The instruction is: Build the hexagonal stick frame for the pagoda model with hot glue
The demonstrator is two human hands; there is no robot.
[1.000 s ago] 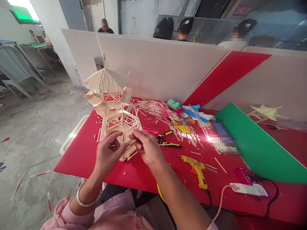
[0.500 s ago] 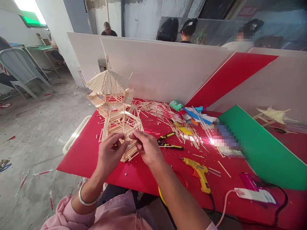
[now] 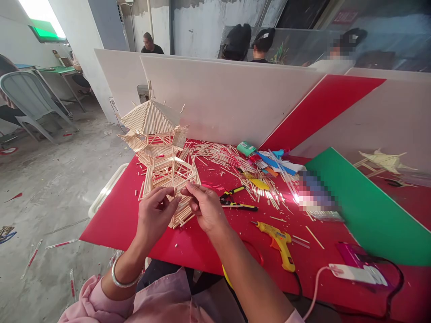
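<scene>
A pagoda model (image 3: pixel 150 119) of thin pale wooden sticks stands on the red tabletop (image 3: pixel 111 215), with a tiered, ribbed roof above an open lower frame. At its near side, my left hand (image 3: pixel 153 213) is closed in a pinch, thumb and forefinger close together. Facing it, my right hand (image 3: pixel 207 206) also pinches, thumb against forefinger. A slim wooden stick (image 3: pixel 180 190) appears between the two sets of fingertips, largely covered by them. Whether it touches the model's frame, I cannot tell. Black-and-yellow pliers (image 3: pixel 239 204) lie just right of my right hand.
A yellow glue gun (image 3: pixel 278 242) lies at the right with its cord. Loose sticks (image 3: pixel 215 154) are strewn behind the pliers. A green board (image 3: pixel 370 215) and a power strip (image 3: pixel 357 273) are farther right. White panels (image 3: pixel 229 98) stand along the back; people sit beyond.
The hands stay almost in place at the model's front, still pinching. The view has shifted very slightly. A person beyond the panels has turned their head.
</scene>
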